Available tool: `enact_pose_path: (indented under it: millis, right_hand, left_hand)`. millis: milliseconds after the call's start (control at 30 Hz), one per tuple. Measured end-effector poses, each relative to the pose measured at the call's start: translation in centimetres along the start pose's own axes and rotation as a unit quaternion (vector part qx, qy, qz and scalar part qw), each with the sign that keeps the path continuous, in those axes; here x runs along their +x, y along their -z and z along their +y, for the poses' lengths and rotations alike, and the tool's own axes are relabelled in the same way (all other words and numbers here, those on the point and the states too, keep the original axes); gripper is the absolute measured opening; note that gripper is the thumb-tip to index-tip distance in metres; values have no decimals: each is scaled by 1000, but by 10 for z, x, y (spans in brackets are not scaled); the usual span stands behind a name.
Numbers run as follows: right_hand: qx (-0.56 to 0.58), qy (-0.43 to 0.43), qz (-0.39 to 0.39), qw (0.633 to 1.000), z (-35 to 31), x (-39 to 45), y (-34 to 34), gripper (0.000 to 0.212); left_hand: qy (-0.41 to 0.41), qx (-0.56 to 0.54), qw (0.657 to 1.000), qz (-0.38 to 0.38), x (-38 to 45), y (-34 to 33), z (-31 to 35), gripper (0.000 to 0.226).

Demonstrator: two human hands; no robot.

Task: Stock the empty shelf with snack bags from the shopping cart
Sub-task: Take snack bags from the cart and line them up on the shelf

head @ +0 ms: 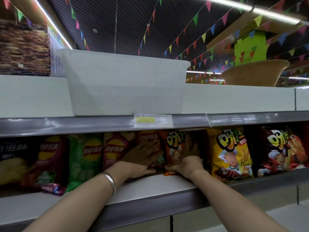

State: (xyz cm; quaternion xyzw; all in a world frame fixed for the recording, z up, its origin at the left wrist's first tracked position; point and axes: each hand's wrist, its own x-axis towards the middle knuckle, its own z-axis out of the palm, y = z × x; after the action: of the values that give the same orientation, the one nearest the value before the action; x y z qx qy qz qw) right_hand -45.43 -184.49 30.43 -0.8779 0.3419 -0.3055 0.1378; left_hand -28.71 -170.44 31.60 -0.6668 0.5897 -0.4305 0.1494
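A row of snack bags stands on the white shelf (150, 186). My left hand (142, 156), a silver bangle on its wrist, lies flat with straight fingers against a red Lay's bag (148, 137). My right hand (189, 161) holds the lower right side of an orange snack bag (173, 148) standing beside the red one; its fingers reach behind the bag and are partly hidden. A pink Lay's bag (115, 148) and a green Lay's bag (87, 156) stand to the left. A yellow bag (232, 151) stands to the right. The shopping cart is out of view.
A white plastic bin (123, 84) sits on the shelf above, over a price rail with a paper label (153, 120). A tan bowl-shaped basket (254, 72) stands at upper right. Dark red bags (280, 148) fill the right end. Purple and dark bags (48, 158) fill the left.
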Motion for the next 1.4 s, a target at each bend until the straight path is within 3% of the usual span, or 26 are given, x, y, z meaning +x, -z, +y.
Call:
enact_pose_path:
  millis: [100, 200, 333, 400, 467, 667, 767, 833, 900, 1033, 1133, 1233, 1333, 1400]
  right_hand:
    - [-71, -13, 2, 997, -10, -19, 17, 127]
    - [-193, 14, -12, 981, -24, -35, 28, 68]
    - [-218, 154, -14, 964, -45, -46, 26, 38]
    - [-198, 213, -49, 956, -55, -46, 22, 35]
    - [-167, 219, -87, 957, -62, -42, 17, 36]
    - [-93, 121, -232, 961, -74, -8, -15, 61]
    - [-99, 181, -132, 969, -76, 10, -31, 97]
    - [-119, 241, -42, 962, -76, 18, -40, 98]
    - [-113, 247, -21, 962, -77, 21, -46, 105]
    - [-104, 225, -52, 967, -79, 17, -51, 119]
    - [-59, 238, -5, 970, -80, 18, -55, 127]
    - [-69, 308, 99, 944, -89, 20, -50, 111]
    - [-69, 440, 154, 882, -108, 3, -44, 79]
    - [-65, 492, 54, 866, -128, -14, -38, 62]
  left_hand:
    - [49, 22, 999, 2, -10, 7, 4, 74]
    - [99, 12, 995, -8, -18, 31, 4, 68]
    - [154, 8, 987, -40, -37, 35, -22, 68]
    - [177, 21, 982, -69, -47, 27, -35, 70]
    - [214, 14, 974, -78, -51, 23, -42, 71]
    - [317, -21, 942, -105, -38, 22, -30, 61]
    - [299, -23, 951, -82, -44, 16, -31, 59]
    - [275, -36, 959, -57, -48, 7, -35, 58]
    - [273, -55, 959, -56, -50, 7, -36, 58]
    - [259, -46, 965, -20, -53, 4, -34, 57]
    - [253, -32, 964, 78, -56, 13, -34, 52]
    - [261, 3, 938, 227, -77, 28, -38, 45]
    - [334, 37, 905, 261, -122, 31, -58, 52]
    - [327, 30, 908, 261, -143, 25, -72, 54]
